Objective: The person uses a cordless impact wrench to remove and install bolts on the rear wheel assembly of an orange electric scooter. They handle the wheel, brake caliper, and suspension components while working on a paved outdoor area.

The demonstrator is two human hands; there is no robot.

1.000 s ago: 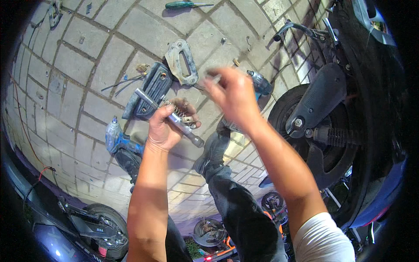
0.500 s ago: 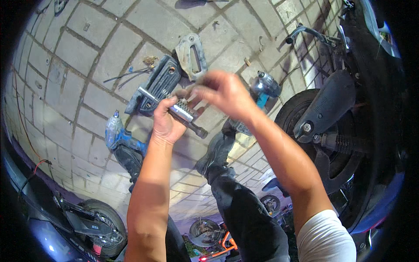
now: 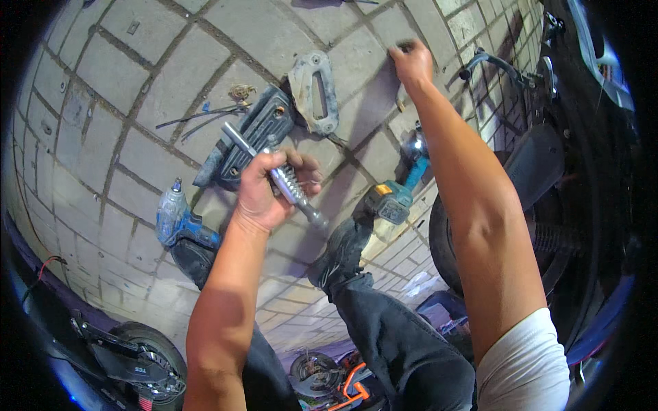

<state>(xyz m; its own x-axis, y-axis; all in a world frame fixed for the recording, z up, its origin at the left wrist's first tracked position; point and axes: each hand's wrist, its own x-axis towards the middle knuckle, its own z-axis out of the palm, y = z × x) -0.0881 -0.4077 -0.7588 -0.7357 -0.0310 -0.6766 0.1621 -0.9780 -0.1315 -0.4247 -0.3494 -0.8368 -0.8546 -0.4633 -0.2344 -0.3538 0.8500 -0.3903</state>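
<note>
The right hand [image 3: 413,65] has moved away from the left hand [image 3: 264,192] and now hovers well right of the flat grey slotted metal bracket [image 3: 305,92], leaving the left alone to support the parts. Below and left of that bracket, the left fingers clamp a slim silver metal tube [image 3: 238,137] and a silver coil spring [image 3: 289,183], around or beside it, I cannot tell. The right fingers look curled; whether they grip anything is unclear. A ribbed black plastic cover [image 3: 269,118] lies just left of the bracket.
</note>
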